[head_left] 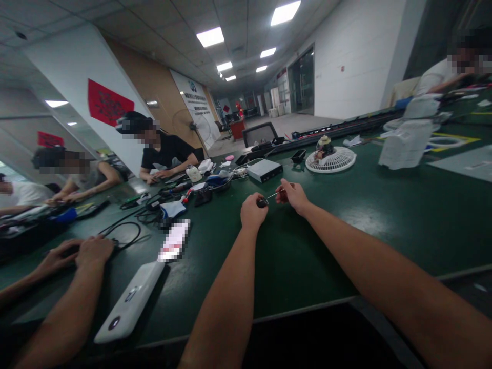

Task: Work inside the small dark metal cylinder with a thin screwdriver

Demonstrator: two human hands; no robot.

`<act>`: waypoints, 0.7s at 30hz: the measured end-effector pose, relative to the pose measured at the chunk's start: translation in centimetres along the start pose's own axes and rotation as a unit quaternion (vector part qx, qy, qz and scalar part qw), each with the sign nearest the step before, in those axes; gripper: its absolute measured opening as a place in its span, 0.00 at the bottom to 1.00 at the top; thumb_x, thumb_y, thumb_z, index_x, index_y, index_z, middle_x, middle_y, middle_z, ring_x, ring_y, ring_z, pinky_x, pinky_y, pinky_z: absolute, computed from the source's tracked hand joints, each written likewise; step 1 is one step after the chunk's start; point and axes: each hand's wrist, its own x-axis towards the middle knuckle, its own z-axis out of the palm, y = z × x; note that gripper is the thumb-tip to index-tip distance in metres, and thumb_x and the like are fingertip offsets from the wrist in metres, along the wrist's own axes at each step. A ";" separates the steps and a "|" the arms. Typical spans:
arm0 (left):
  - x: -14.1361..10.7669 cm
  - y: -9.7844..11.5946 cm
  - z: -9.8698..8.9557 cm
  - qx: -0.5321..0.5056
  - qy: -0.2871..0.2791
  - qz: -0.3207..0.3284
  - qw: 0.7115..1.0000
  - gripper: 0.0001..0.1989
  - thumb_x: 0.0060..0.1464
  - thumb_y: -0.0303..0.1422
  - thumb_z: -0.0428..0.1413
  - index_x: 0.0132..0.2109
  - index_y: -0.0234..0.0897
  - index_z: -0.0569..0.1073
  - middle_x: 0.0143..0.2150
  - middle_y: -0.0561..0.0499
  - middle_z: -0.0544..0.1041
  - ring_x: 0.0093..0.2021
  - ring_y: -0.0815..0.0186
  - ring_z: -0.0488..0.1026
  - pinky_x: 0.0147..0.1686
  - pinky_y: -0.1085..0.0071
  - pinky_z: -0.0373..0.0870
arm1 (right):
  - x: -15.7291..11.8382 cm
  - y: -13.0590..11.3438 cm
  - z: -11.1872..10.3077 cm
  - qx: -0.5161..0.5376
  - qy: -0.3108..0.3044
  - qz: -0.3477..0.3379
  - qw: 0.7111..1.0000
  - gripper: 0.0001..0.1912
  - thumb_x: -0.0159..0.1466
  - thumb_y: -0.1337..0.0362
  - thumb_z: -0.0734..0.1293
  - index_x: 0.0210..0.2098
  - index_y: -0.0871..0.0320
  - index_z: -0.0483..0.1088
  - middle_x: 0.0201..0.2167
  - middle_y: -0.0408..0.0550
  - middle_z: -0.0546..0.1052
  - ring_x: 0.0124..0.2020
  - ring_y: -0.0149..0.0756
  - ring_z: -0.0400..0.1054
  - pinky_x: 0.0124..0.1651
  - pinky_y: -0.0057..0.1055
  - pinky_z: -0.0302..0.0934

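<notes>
The green table (330,256) fills the lower view, its right side running out of frame and its near edge partly covered by the forearms. Across it, a person in a black top (167,151) leans over the tabletop, and at the left edge a co-worker's hands (92,251) close around something dark that they mostly hide. The long white device (130,302) lies between those hands and the person's own left forearm; a pixelated patch covers its far end. A white plastic housing (407,141) stands toward the right, its details washed out. The round white grille (336,161) lies beyond the right hand, a motor-like part on top, too small to read. Nearer the middle, a grey metal box (265,170) sits just beyond both hands, with tangled cables to its left that cannot be told apart. The left hand (253,210) is curled around a small dark piece (262,203), its underside hidden by the palm. The right hand (292,196) pinches a thin metal shaft (272,195) that reaches toward the piece, above the table; its grip end disappears within the fingers, and whether the tip touches the piece cannot be made out.
</notes>
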 end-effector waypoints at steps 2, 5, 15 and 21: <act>0.0 0.0 -0.1 -0.002 0.001 -0.001 1.000 0.10 0.52 0.28 0.61 0.43 0.44 0.77 0.42 0.51 0.80 0.41 0.63 0.76 0.40 0.71 0.68 | 0.1 0.1 0.0 0.011 -0.006 0.009 1.000 0.25 0.73 0.50 0.61 0.26 0.61 0.73 0.17 0.48 0.76 0.17 0.33 0.72 0.19 0.26 0.61; 0.0 0.1 -0.2 -0.004 -0.002 0.005 1.000 0.10 0.52 0.28 0.61 0.42 0.44 0.77 0.42 0.51 0.80 0.41 0.63 0.76 0.40 0.71 0.68 | 0.1 0.1 0.0 -0.007 0.002 -0.010 1.000 0.26 0.71 0.48 0.64 0.25 0.61 0.72 0.16 0.47 0.75 0.16 0.32 0.71 0.18 0.25 0.59; 0.0 0.1 0.0 -0.018 -0.011 0.037 0.999 0.11 0.51 0.26 0.61 0.42 0.44 0.77 0.42 0.52 0.80 0.43 0.63 0.76 0.43 0.70 0.70 | 0.1 0.4 -0.1 -0.047 -0.017 -0.017 0.999 0.26 0.70 0.47 0.63 0.25 0.61 0.72 0.15 0.47 0.74 0.16 0.31 0.70 0.20 0.25 0.59; 0.1 -0.1 -0.2 0.016 0.002 0.033 0.999 0.12 0.52 0.25 0.59 0.42 0.43 0.78 0.43 0.51 0.80 0.43 0.62 0.76 0.43 0.69 0.70 | 0.1 0.8 0.1 -0.052 -0.061 -0.030 0.996 0.27 0.66 0.40 0.66 0.30 0.60 0.74 0.21 0.48 0.78 0.19 0.32 0.72 0.20 0.26 0.60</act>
